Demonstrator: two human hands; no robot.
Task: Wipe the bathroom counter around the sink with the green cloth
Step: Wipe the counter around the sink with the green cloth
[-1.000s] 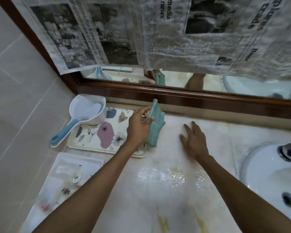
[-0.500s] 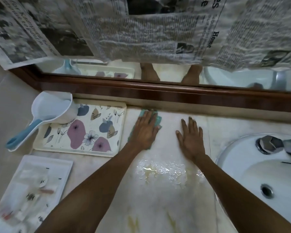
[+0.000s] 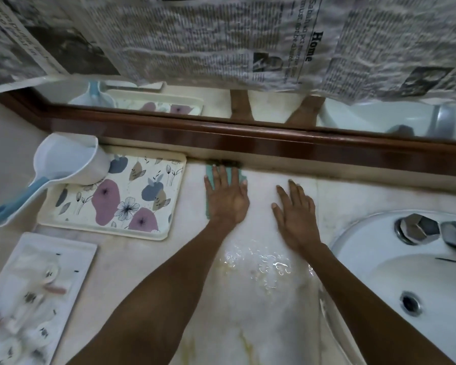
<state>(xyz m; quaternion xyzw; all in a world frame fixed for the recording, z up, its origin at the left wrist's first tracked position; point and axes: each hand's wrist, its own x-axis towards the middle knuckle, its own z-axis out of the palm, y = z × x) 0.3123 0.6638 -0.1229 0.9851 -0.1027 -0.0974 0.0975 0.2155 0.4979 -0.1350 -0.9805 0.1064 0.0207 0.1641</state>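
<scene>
My left hand [image 3: 227,197] lies flat, fingers spread, pressing the green cloth [image 3: 209,175] onto the pale marble counter [image 3: 353,196] close to the wooden mirror frame. Only the cloth's edges show around the hand. My right hand [image 3: 294,214] rests flat and empty on the counter beside it, fingers apart, just left of the white sink [image 3: 379,262]. A puddle of water [image 3: 261,264] shines on the counter between my forearms.
A floral tray [image 3: 121,198] sits left of the cloth with a white and blue water scoop [image 3: 63,164] on its corner. A white tray of small toiletries [image 3: 29,293] lies front left. The chrome tap [image 3: 419,229] stands on the sink's rim. Newspaper [image 3: 221,35] covers the mirror.
My left hand lowered the lifted, bunched cloth onto the counter and flattened over it, sliding toward the mirror frame. My right hand has stayed put on the counter.
</scene>
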